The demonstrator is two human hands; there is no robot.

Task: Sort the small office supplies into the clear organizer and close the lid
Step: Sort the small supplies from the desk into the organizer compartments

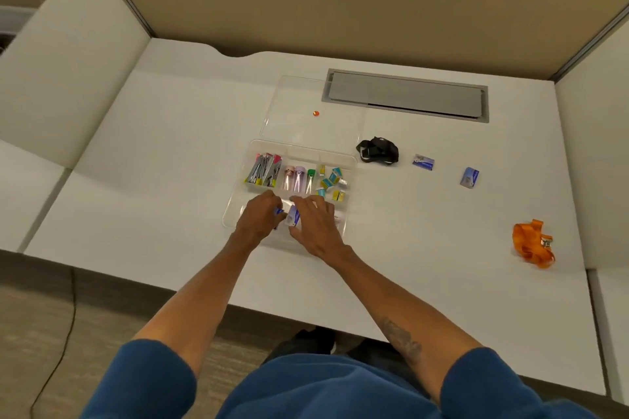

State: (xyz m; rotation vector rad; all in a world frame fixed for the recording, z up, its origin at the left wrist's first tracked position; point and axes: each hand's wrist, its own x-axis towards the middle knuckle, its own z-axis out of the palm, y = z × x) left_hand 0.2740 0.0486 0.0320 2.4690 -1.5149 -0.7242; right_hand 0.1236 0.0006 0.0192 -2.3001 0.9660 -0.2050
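Note:
The clear organizer (350, 163) lies on the white desk with its lid (296, 102) open flat behind it. Its back compartments hold coloured binder clips (263, 170), three larger clips (299, 177) and several small blue and yellow boxes (332, 182). Both hands are over the front compartment. My left hand (258, 218) curls around a small blue box that is mostly hidden. My right hand (315, 224) holds a white and blue box (292, 216) between thumb and fingers. Two more small blue boxes (423, 161) (470, 177) lie on the desk to the right.
A black strap bundle (377, 150) sits just right of the organizer. An orange lanyard (532, 243) lies near the desk's right front. A grey cable hatch (405, 95) is set into the desk at the back. A small orange dot (316, 113) shows on the lid.

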